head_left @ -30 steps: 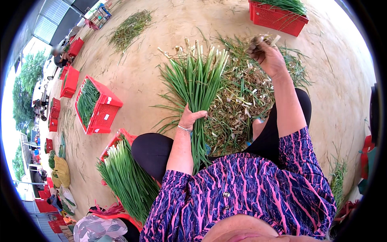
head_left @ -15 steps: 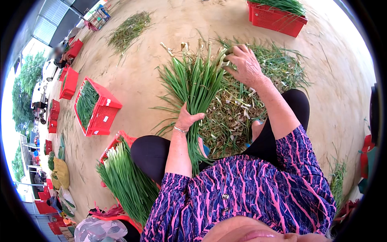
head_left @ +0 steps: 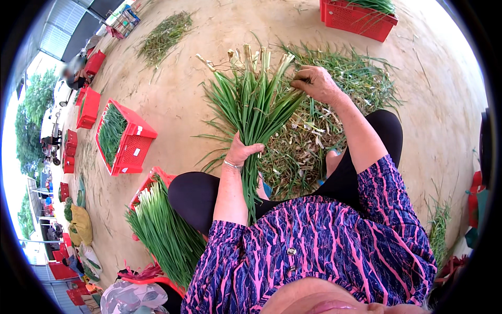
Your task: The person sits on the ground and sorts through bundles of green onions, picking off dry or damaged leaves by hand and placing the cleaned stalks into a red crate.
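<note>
A fanned bunch of green chives (head_left: 251, 104) stands in front of me, pale root ends pointing away and long leaves trailing toward my lap. My left hand (head_left: 242, 153) is wrapped round the bunch at its middle, the thumb across the front. At the bunch's right edge my right hand (head_left: 317, 85) pinches the tips of a few chives that splay out sideways. Its fingertips partly hide what they hold. Beneath both hands lies a heap of trimmed leaves and dry waste (head_left: 308, 141) between my feet.
A red crate of chives (head_left: 162, 230) stands against my left knee, roots facing away. Another red crate (head_left: 137, 141) stands farther left, and a third (head_left: 358, 21) at the far right. A smaller trimmings pile (head_left: 166, 37) lies far left. A person (head_left: 77, 78) sits in the distance.
My right hand has come down and slightly right from the root ends, drawing some chives outward. The bunch is spread wider. My left hand keeps its hold in nearly the same place.
</note>
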Available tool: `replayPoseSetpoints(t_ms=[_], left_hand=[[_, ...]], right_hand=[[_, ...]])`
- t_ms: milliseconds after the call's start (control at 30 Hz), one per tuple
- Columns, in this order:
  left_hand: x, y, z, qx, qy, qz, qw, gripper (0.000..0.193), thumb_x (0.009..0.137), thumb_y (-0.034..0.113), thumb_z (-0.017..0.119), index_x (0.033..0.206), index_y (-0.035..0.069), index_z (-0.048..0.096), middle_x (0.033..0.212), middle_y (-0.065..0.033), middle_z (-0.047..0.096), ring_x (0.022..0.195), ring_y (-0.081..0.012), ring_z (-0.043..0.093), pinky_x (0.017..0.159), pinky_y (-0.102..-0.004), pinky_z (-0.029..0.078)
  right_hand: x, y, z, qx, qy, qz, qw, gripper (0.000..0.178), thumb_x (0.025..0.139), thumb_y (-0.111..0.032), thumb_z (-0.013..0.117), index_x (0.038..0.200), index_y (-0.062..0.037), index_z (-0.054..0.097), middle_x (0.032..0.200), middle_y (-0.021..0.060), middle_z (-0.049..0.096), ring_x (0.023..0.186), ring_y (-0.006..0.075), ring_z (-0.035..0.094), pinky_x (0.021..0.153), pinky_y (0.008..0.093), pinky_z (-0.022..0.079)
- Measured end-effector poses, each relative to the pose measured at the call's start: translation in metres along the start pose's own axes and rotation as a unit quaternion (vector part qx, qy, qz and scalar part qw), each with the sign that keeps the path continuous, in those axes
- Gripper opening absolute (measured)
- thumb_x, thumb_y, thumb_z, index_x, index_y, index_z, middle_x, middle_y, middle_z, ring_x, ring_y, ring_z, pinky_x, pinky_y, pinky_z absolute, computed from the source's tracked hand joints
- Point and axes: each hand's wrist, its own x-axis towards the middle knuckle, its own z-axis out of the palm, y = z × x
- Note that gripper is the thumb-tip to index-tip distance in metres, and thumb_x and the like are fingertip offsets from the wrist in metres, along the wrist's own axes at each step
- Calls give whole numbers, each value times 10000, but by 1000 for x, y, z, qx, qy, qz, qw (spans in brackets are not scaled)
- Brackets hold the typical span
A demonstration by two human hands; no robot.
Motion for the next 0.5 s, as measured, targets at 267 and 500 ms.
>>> replayPoseSetpoints(t_ms=[267, 500], left_hand=[[3, -8, 2, 27, 1, 7, 1000, 583, 653, -49, 767, 1193, 37, 567, 1067, -40, 658, 923, -140, 629, 825, -296, 520], [1, -15, -4, 32, 1, 21, 999, 639, 646, -34, 776, 1234, 38, 535, 1092, -37, 645, 945, -138, 620, 832, -296, 522]], right_hand=[[5, 5, 9, 115, 190, 143, 965, 193, 843, -229, 678, 869, -38, 682, 687, 132, 632, 603, 204, 596, 601, 320, 472], [11, -2, -9, 148, 314, 92, 933, 174, 873, -187, 680, 822, -21, 688, 636, 42, 644, 579, 135, 583, 588, 264, 457]])
